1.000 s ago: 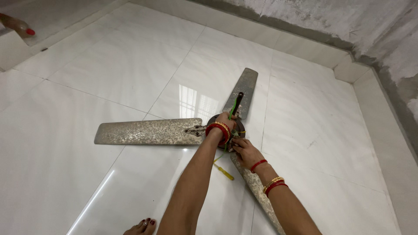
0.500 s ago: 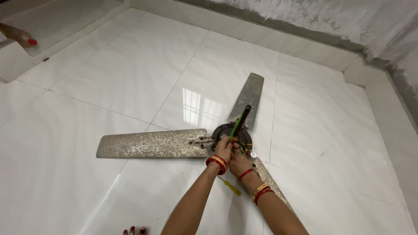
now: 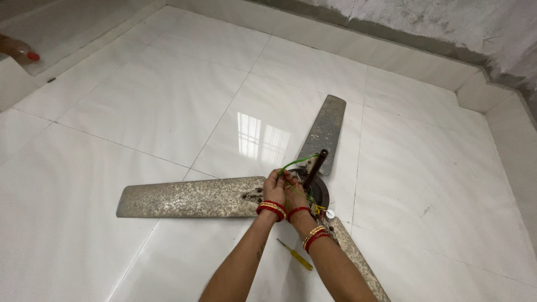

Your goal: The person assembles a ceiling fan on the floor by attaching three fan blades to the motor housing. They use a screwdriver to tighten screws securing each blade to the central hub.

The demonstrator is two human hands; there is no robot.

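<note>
Head view: hands (image 3: pixel 285 191) pinch thin green wire (image 3: pixel 295 163) over rusty fan (image 3: pixel 224 197).

Both forearms are bare, with no sleeves showing. The left hand (image 3: pixel 274 187) wears a stack of red and gold bangles at the wrist. The right hand (image 3: pixel 295 197) has one thin red bangle at the wrist and a red-and-gold pair nearer along the forearm.

Glossy white tiled floor (image 3: pixel 140 112) with thin dark grout lines, reflecting a bright window (image 3: pixel 263 137). A white tile skirting (image 3: pixel 391 53) runs along the far edge, below a rough, unfinished grey plaster wall (image 3: pixel 447 22).
</note>
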